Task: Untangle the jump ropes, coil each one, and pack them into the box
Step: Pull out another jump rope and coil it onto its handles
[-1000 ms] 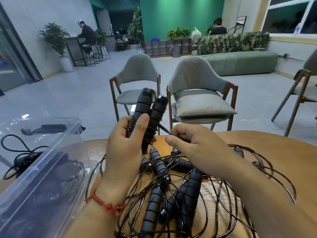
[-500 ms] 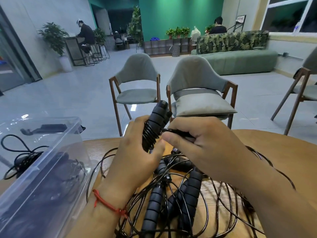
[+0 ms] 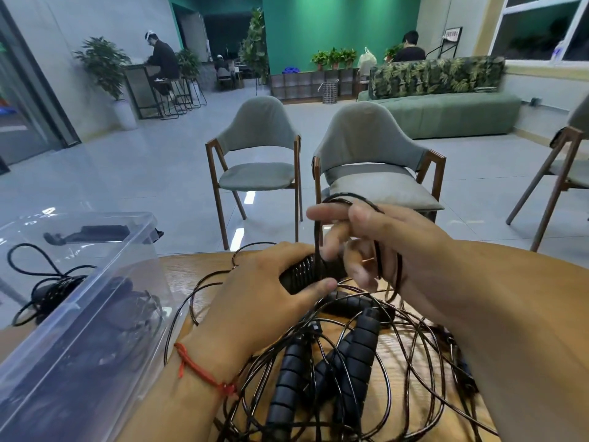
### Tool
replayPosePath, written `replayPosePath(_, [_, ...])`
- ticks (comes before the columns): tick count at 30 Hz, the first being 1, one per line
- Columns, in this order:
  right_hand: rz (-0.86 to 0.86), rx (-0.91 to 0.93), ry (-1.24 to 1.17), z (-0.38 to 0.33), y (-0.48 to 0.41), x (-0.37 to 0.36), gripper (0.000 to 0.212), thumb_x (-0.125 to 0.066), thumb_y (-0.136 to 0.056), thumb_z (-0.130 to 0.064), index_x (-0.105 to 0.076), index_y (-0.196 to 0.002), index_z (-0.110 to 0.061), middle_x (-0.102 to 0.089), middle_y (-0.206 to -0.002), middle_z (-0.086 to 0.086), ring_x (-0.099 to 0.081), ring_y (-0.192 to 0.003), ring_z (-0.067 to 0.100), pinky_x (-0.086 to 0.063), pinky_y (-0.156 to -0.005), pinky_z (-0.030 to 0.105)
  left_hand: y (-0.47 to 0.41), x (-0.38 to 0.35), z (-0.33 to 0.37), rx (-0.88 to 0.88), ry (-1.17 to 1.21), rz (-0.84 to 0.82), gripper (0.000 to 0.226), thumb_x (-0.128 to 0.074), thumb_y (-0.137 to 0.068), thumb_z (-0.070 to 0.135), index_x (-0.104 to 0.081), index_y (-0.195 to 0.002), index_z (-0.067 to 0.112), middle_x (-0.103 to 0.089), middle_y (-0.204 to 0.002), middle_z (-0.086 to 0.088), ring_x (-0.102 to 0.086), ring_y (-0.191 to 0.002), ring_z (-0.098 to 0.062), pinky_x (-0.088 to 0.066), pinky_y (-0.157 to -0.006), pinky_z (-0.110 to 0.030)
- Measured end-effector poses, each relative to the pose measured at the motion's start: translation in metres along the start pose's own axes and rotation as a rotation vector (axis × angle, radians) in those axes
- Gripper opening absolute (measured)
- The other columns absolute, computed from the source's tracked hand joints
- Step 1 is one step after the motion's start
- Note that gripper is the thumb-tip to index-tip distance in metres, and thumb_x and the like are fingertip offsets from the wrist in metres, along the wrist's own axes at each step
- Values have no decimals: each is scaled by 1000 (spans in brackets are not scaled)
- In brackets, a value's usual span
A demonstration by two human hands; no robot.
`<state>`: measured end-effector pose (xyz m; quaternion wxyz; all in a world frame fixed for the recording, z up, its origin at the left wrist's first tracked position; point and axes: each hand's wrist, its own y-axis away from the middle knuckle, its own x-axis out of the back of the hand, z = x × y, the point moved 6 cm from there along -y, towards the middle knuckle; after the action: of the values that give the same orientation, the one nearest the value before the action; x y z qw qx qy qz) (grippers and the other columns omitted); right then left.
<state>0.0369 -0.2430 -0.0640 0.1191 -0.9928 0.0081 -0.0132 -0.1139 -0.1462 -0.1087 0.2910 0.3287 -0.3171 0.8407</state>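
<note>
one handle bundle (image 3: 306, 272) half inside left hand (image 3: 261, 298), cord (image 3: 316, 237) round right hand (image 3: 398, 247)

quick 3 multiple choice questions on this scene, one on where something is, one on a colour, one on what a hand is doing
1. Where is the clear plastic box relative to the tangled rope pile?
A. to its left
B. to its right
C. on a chair

2. What colour is the string bracelet?
A. blue
B. red
C. green

3. What is the left hand doing?
A. resting flat on the table
B. reaching into the box
C. gripping cord-wrapped black handles

Answers: 1 A, the box fills the lower left of the view and the pile lies to its right. 2 B, the string is plainly red. 3 C, the fingers and thumb curl round the handles.
</note>
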Motion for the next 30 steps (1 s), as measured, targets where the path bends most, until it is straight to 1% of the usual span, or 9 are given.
replayPosePath(4, [35, -34, -42, 12, -5, 1, 42, -60, -101, -39, -67, -138, -20, -73, -135, 5, -68, -78, 19, -53, -59, 26, 1, -2, 6, -65, 78, -125, 24, -74, -93, 58, -70, -112, 43, -68, -93, 14, -65, -85, -7, -45, -67, -26])
replayPosePath(9, [79, -87, 24, 20, -5, 5, 36, -59, -102, -29, -69, -135, -21, -77, -127, 3, -47, -49, 11, -49, -53, 24, 2, -1, 3, -95, 11, -156, 29, -75, -92, 59, -66, -116, 46, -68, -93, 16, -66, -84, -6, -54, -68, -31])
replayPosePath(13, [135, -141, -16, 17, -5, 14, 33, -54, -107, -31, -72, -129, -15, -78, -124, 3, -33, -39, 6, -34, -39, 17, 3, 4, 7, -105, -52, -121, 64, -77, -86, 65, -45, -141, 56, -69, -110, 24, -68, -92, 1, -57, -78, -27])
replayPosePath(16, [86, -243, -24, 18, 0, 21, 39, -48, -109, -38, -72, -131, -16, -76, -130, 2, -27, -38, 6, -33, -41, 16, 5, 5, 12, -137, -87, -131, 85, -81, -83, 64, -29, -150, 57, -68, -114, 29, -69, -92, 2, -57, -79, -22])
replayPosePath(22, [4, -395, -100, 27, 10, 44, 48, -53, -100, -48, -79, -121, -14, -76, -130, 8, -26, -36, 4, -35, -40, 14, 10, 1, 25, -187, 72, -244, 78, -86, -85, 51, -37, -146, 53, -69, -119, 26, -73, -101, -5, -61, -88, -37])
replayPosePath(25, [58, -423, -261, 50, 3, 47, 44, -61, -101, -44, -78, -116, -6, -75, -119, 16, -40, -48, 17, -40, -50, 23, 11, 4, 32, -214, 289, -252, 76, -89, -87, 32, -44, -148, 44, -73, -121, 11, -76, -100, -17, -64, -84, -44])
replayPosePath(27, [189, -458, -155, 68, 0, 49, 31, -59, -108, -28, -73, -105, -1, -72, -99, 16, -44, -65, 31, -48, -62, 32, 11, 12, 35, -236, 437, -196, 68, -87, -90, 22, -52, -148, 32, -73, -121, 0, -76, -102, -28, -65, -82, -47])
replayPosePath(29, [310, -483, -87, 81, 1, 51, 24, -49, -109, -6, -64, -91, -3, -63, -69, 5, -49, -52, 17, -45, -49, 23, 10, 23, 34, -235, 563, -110, 51, -82, -91, 24, -64, -139, 23, -74, -116, -6, -75, -101, -32, -64, -80, -40])
replayPosePath(30, [268, -484, -85, 84, -1, 46, 22, -49, -109, -8, -62, -92, -3, -56, -62, 1, -43, -46, 10, -37, -42, 20, 9, 28, 31, -209, 613, -58, 45, -77, -90, 28, -68, -134, 23, -75, -111, -6, -76, -98, -31, -63, -78, -35])
